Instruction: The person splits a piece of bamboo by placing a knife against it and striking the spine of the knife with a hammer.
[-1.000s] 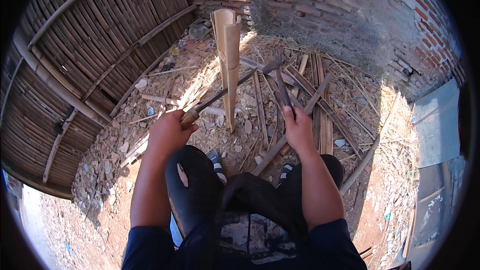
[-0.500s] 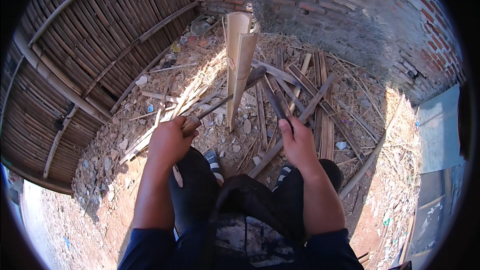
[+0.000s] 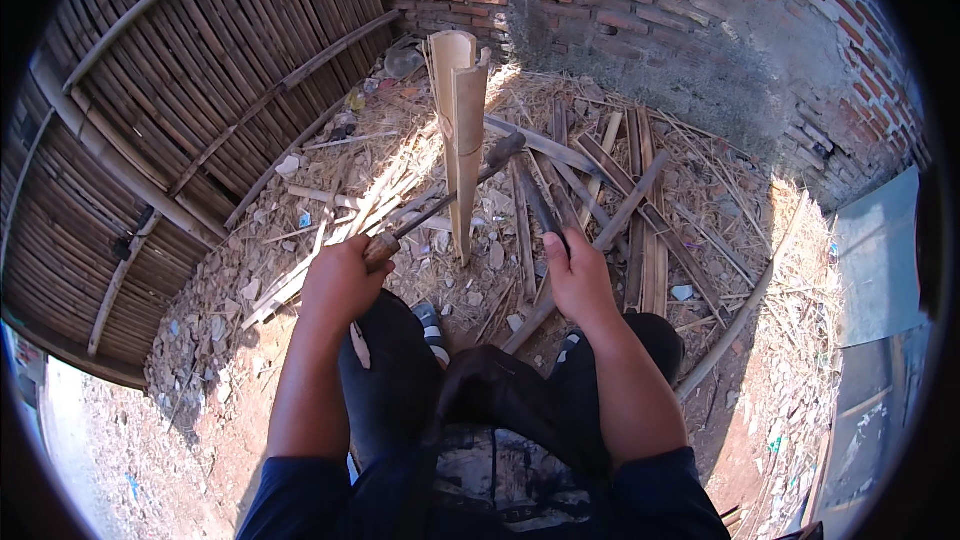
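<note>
A pale, split length of bamboo (image 3: 464,125) stands upright on the littered ground in front of me, slightly tilted. My left hand (image 3: 343,278) is closed round the wooden handle of a machete (image 3: 425,216). Its thin blade crosses the bamboo, which hides part of it; a dark, broader end shows on the right side. My right hand (image 3: 580,275) grips a dark stick (image 3: 537,198), whose upper end lies close to that blade end. Whether the two touch, I cannot tell.
Split bamboo strips (image 3: 345,225) lie to the left, darker wooden slats (image 3: 650,230) to the right, among shavings and stones. A bamboo-slat wall (image 3: 190,70) closes the left side; a brick wall (image 3: 640,10) rises behind. Grey sheeting (image 3: 880,260) stands at right.
The bamboo's top has shifted left and slightly down in view. My right hand has moved a little left with the stick; the left hand keeps nearly the same place.
</note>
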Demonstrator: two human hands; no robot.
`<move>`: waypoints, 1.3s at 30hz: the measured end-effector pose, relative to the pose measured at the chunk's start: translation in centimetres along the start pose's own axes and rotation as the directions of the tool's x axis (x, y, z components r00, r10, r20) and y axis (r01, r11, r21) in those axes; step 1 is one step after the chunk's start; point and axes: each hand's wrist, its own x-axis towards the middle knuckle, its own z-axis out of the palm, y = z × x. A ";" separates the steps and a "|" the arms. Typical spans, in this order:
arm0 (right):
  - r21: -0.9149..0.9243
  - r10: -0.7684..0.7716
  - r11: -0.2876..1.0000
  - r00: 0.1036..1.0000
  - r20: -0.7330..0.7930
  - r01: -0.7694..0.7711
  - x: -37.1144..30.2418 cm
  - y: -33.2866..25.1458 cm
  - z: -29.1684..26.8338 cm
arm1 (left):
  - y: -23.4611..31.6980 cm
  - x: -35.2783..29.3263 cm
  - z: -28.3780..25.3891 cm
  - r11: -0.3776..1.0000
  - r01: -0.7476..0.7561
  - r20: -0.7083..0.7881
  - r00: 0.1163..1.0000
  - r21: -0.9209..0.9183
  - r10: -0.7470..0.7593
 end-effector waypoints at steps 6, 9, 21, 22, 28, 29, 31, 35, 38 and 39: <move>0.162 -0.259 0.936 0.925 -0.278 0.311 -0.9 -0.5 -0.6 | -0.1 -0.1 0.0 1.000 -0.004 0.004 1.000 -0.005 0.004; 0.032 -0.227 0.970 0.949 -0.218 0.239 -0.3 0.6 0.6 | -0.2 0.2 0.2 1.000 -0.020 -0.003 1.000 -0.023 0.020; -0.151 -0.044 0.988 0.999 -0.016 0.041 0.2 1.7 1.3 | -1.5 -1.3 -0.9 0.922 -0.131 0.002 0.990 -0.364 0.142; -0.138 -0.039 0.990 0.999 -0.021 0.036 0.3 1.6 1.2 | -2.1 -1.6 -0.4 0.893 -0.152 -0.047 0.988 -0.423 0.146; -0.102 -0.050 0.994 0.999 -0.021 0.048 0.1 1.0 1.0 | -3.1 -2.2 1.1 0.832 -0.055 -0.084 0.996 -0.551 0.010; -0.097 -0.037 0.995 0.999 -0.022 0.035 0.1 0.8 1.0 | -3.0 -2.1 1.0 0.833 -0.038 -0.083 0.996 -0.552 -0.009; 0.015 -0.039 0.999 0.997 -0.060 0.040 0.1 0.7 1.0 | -3.0 -1.9 0.9 0.835 -0.019 -0.073 0.997 -0.550 -0.025; 0.124 -0.264 0.941 0.912 -0.313 0.315 0.6 1.6 1.1 | -3.4 -1.0 1.4 0.818 -0.029 -0.049 0.999 -0.575 0.001; 0.231 -0.188 0.938 0.939 -0.288 0.259 -0.4 0.4 0.5 | -2.9 -0.8 1.9 0.828 0.019 -0.004 1.000 -0.560 -0.025; 0.077 -0.269 0.948 0.906 -0.326 0.309 0.2 2.0 1.3 | -2.4 -0.8 1.8 0.842 0.036 0.013 0.999 -0.538 -0.034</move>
